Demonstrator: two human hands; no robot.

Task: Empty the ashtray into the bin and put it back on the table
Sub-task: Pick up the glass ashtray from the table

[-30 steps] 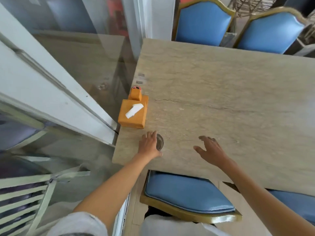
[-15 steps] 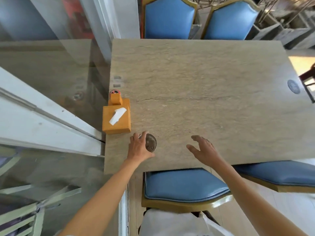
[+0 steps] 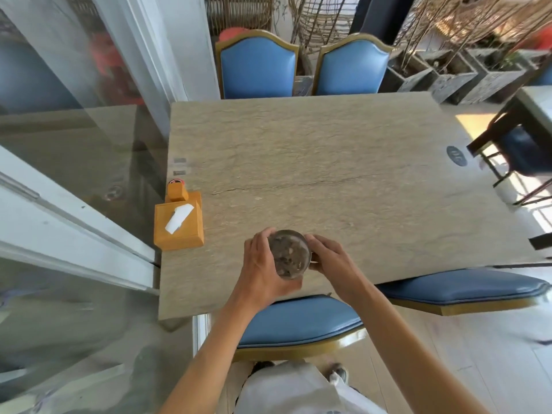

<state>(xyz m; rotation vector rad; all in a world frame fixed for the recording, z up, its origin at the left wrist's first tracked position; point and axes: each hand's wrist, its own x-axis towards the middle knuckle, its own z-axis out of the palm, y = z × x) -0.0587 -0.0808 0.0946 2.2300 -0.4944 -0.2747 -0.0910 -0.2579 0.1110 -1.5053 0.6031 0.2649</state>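
Observation:
A round glass ashtray (image 3: 289, 253) full of grey-brown ash and butts is held above the near edge of the stone table (image 3: 343, 174). My left hand (image 3: 263, 270) wraps its left and underside. On the ashtray's right rim, the fingers of my right hand (image 3: 331, 258) are closed. The ashtray looks lifted off the tabletop. No bin is in view.
An orange wooden tissue box (image 3: 179, 224) with a small orange holder (image 3: 176, 191) behind it stands at the table's left edge, against a glass wall (image 3: 74, 144). Blue chairs (image 3: 298, 321) are tucked in at the near and far sides. A dark disc (image 3: 456, 155) lies at the table's right.
My left hand has picked the ashtray up from beside the tissue box and brought it right and nearer. My right hand has closed onto its other side. The view has tilted up.

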